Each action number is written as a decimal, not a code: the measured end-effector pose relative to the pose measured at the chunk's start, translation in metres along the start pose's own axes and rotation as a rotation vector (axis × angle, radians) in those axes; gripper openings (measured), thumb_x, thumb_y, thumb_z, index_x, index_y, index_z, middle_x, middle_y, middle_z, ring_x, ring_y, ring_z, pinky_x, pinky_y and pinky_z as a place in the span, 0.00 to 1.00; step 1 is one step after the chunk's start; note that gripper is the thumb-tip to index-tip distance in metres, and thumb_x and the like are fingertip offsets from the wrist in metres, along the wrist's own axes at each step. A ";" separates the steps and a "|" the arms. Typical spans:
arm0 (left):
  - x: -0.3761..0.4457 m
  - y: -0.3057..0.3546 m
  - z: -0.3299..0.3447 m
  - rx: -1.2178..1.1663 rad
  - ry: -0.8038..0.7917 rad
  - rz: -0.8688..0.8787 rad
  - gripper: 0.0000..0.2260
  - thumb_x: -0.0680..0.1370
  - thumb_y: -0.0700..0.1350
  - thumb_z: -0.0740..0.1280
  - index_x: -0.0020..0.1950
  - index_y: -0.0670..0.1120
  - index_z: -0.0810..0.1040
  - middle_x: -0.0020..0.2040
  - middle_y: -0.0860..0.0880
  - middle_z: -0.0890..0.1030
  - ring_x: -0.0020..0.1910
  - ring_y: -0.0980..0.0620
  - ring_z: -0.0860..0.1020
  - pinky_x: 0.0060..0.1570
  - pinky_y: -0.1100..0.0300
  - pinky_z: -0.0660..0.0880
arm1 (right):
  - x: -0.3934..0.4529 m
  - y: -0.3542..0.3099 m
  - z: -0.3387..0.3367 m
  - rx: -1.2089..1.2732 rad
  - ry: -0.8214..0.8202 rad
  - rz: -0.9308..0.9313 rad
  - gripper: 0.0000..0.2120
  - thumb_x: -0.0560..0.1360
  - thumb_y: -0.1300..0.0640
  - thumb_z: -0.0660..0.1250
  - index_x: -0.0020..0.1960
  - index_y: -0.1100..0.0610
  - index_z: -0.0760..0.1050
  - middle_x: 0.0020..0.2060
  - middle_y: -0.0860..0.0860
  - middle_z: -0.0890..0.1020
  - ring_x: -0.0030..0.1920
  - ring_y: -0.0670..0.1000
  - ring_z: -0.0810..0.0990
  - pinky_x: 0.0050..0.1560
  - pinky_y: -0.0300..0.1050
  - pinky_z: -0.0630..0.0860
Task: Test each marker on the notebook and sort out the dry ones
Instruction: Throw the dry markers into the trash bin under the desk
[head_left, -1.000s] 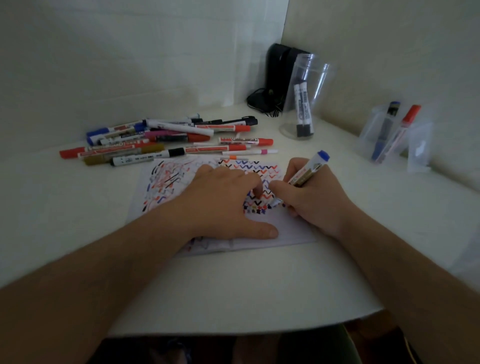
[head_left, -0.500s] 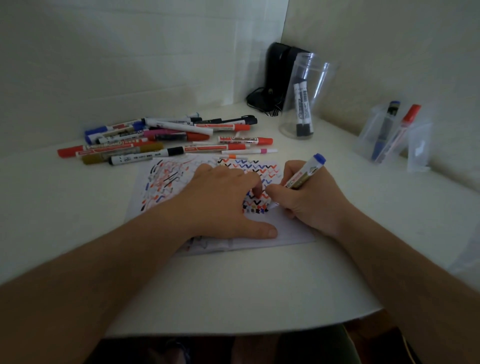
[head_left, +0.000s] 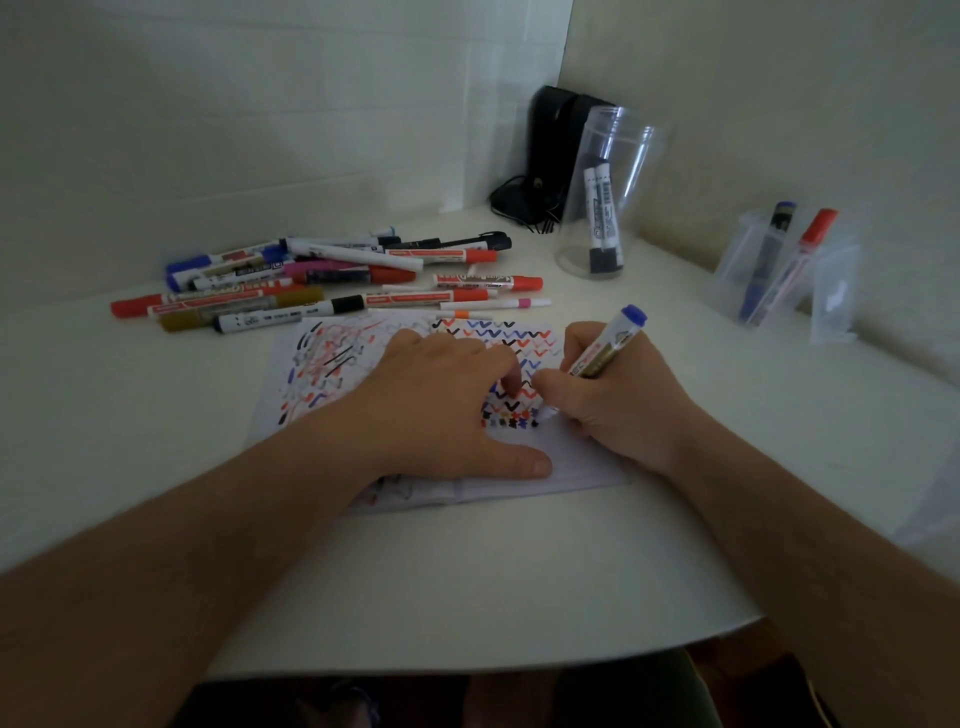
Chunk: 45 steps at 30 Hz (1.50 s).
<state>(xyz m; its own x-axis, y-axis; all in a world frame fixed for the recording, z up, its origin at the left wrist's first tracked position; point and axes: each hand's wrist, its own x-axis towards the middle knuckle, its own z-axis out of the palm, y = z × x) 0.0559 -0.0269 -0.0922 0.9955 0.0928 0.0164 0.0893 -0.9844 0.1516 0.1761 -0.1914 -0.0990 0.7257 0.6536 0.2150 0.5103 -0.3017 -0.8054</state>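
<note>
Hiding much of the notebook (head_left: 582, 462), the two hands leave only its scribbled upper part and a blank strip near the front edge in view, and the tip of the marker (head_left: 605, 348) is half lost between the fingers, so whether it touches the page cannot be told for sure. The left hand (head_left: 441, 410) lies flat on the notebook, fingers spread and nearly straight, thumb stretched along the lower page, pressing it down. The right hand (head_left: 618, 400) is curled round the marker, pinching its lower barrel, with the blue end cap sticking up and away past the knuckles. The tip points down at a row of small dark marks just beside the left fingertips. Beyond the notebook a heap of markers (head_left: 332, 280) lies on the white table (head_left: 467, 587), red, blue, pink, gold and black caps mixed together. A clear cup (head_left: 613, 197) in the corner holds two markers upright, and a clear holder (head_left: 784, 270) at the right wall holds a blue one and a red one; its outline is hard to make out.
</note>
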 end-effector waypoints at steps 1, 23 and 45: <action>0.000 0.001 0.000 -0.005 0.002 -0.004 0.37 0.62 0.85 0.57 0.62 0.63 0.68 0.52 0.60 0.72 0.53 0.54 0.72 0.61 0.47 0.66 | 0.001 0.001 0.000 0.004 0.012 0.001 0.18 0.73 0.57 0.76 0.35 0.59 0.67 0.32 0.63 0.77 0.29 0.53 0.74 0.33 0.52 0.74; -0.010 -0.001 -0.004 -0.439 0.181 0.057 0.10 0.85 0.50 0.62 0.64 0.54 0.67 0.50 0.59 0.78 0.47 0.64 0.77 0.44 0.69 0.71 | -0.003 -0.008 -0.005 0.738 -0.124 0.001 0.12 0.70 0.51 0.79 0.44 0.56 0.80 0.33 0.56 0.79 0.28 0.50 0.73 0.26 0.38 0.69; -0.002 -0.016 -0.006 -0.425 0.528 0.073 0.17 0.81 0.53 0.68 0.70 0.55 0.79 0.62 0.56 0.82 0.50 0.68 0.74 0.54 0.79 0.65 | 0.002 -0.011 -0.012 0.891 -0.049 0.095 0.06 0.76 0.58 0.64 0.42 0.56 0.77 0.31 0.57 0.75 0.28 0.53 0.70 0.27 0.41 0.66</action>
<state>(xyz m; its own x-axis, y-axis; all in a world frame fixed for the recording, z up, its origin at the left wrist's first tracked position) 0.0528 -0.0101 -0.0885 0.8405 0.1955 0.5052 -0.1044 -0.8566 0.5052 0.1775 -0.1947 -0.0834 0.7159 0.6882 0.1178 -0.1133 0.2810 -0.9530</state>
